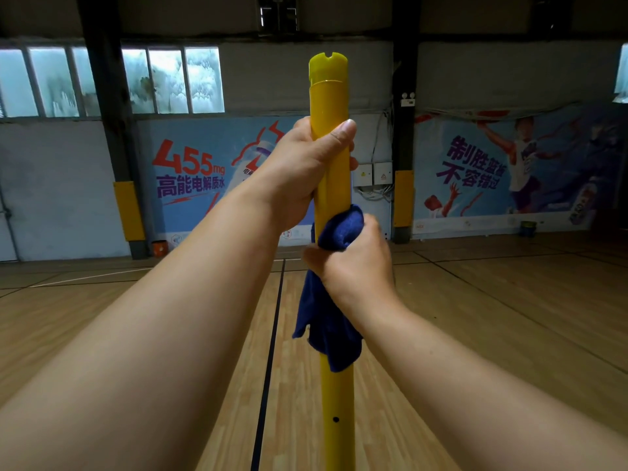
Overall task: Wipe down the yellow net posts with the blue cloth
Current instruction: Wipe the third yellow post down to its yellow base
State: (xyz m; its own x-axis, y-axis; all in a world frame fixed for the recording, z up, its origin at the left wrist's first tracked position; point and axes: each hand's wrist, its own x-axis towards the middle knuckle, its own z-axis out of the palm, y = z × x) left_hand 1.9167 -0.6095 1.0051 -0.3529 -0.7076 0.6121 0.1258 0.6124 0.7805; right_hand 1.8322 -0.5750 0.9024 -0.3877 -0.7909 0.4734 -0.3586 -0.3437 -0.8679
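Post: one yellow net post is standing upright on the wooden floor, rising through the middle of the view.
Left hand: the left hand is wrapping its fingers and thumb around the post near its top, gripping it.
Right hand: the right hand is clutching one blue cloth against the post, just below the left hand.
Cloth: its loose end is hanging down beside the post.
Holes: one small dark hole is showing low on the post.
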